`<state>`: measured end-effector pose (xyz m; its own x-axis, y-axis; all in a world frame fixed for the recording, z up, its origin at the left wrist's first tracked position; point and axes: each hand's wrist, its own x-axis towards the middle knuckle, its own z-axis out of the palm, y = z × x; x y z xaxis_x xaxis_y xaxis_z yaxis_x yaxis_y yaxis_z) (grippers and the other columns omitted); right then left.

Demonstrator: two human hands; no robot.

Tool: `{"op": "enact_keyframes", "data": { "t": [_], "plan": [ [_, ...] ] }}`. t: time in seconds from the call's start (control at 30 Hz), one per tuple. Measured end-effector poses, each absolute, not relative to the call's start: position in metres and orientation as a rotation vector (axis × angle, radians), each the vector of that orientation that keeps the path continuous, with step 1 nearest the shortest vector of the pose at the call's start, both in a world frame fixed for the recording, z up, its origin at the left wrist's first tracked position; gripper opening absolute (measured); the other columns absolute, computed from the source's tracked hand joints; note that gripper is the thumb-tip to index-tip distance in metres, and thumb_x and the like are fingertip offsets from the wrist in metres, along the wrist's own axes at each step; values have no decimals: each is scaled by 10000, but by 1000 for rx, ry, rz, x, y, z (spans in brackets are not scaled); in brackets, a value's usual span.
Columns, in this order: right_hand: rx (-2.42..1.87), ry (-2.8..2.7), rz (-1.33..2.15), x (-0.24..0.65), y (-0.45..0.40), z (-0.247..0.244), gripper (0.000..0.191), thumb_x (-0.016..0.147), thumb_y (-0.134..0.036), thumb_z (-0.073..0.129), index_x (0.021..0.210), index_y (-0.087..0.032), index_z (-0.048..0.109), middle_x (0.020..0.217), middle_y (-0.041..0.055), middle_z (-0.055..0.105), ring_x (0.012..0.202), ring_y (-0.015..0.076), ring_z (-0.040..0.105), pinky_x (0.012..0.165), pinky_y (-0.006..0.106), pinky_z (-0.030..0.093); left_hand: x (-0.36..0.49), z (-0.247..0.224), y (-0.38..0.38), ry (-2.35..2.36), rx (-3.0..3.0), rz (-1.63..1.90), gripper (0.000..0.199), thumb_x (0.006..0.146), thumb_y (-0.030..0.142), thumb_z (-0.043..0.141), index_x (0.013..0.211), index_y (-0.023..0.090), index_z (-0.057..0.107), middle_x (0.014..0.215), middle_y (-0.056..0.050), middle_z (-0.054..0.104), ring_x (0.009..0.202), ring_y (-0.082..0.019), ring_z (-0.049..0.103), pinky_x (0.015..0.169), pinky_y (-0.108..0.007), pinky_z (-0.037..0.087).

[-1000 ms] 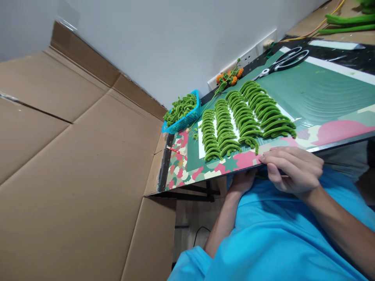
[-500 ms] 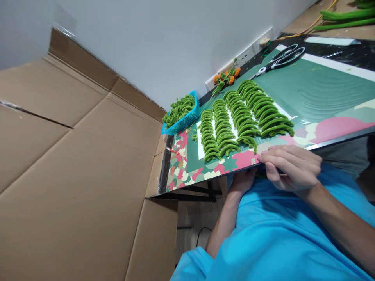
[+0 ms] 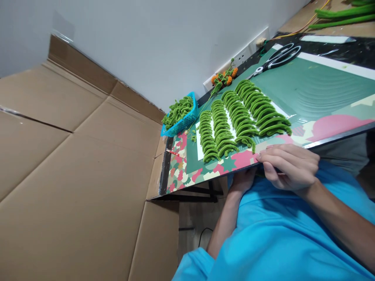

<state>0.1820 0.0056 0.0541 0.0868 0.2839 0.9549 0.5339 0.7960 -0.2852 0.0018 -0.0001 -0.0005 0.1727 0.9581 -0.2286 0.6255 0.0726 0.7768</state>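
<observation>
Resting at the near edge of the tabletop [image 3: 322,84], the right hand [image 3: 288,167] has its fingers curled, the fingertips [image 3: 262,156] touching the patterned surface and the thumb tucked beneath the edge; whether it pinches anything there cannot be told. The left hand [image 3: 244,180] sits lower, under the tabletop's edge and close against the blue shirt [image 3: 281,238], mostly hidden, so its grip cannot be told either.

Just beyond the right hand's fingertips lie the green curved pieces [image 3: 240,119], fuzzy crescents laid side by side in four rows that run away from the person across a white strip on the green mat [image 3: 316,91]. The nearest crescent of the rows lies just beside the right hand's fingers, apart from them by a narrow strip of pink and cream pattern. The left hand is below them, with the tabletop between.

At the far left corner of the tabletop stands a blue basket [image 3: 187,119] heaped with more green pieces. Beside it against the wall lies a sprig with orange blooms [image 3: 225,78], and farther along the mat a pair of scissors [image 3: 277,56] lies flat. Flattened cardboard [image 3: 76,168] fills the left of the view.
</observation>
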Motion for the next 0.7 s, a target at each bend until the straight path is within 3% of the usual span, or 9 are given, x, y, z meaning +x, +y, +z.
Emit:
{"op": "enact_keyframes", "data": {
  "t": [0.53, 0.7],
  "plan": [
    [-698, -1511, -202, 182, 6, 50, 92, 839, -110, 676, 912, -158, 704, 758, 45, 747, 738, 197, 707, 712, 315, 586, 1, -1, 0, 1562, 1622, 517, 483, 1011, 476, 519, 1431, 254, 605, 1591, -70, 538, 1527, -301, 446, 1311, -532, 322],
    [-694, -1506, -212, 183, 6, 52, 77, 857, -123, 662, 912, -164, 697, 748, 40, 746, 722, 190, 705, 709, 308, 586, 0, -2, 1, 1544, 1632, 533, 495, 1017, 497, 502, 1437, 253, 599, 1593, -61, 538, 1532, -276, 440, 1323, -493, 304]
  ]
}}
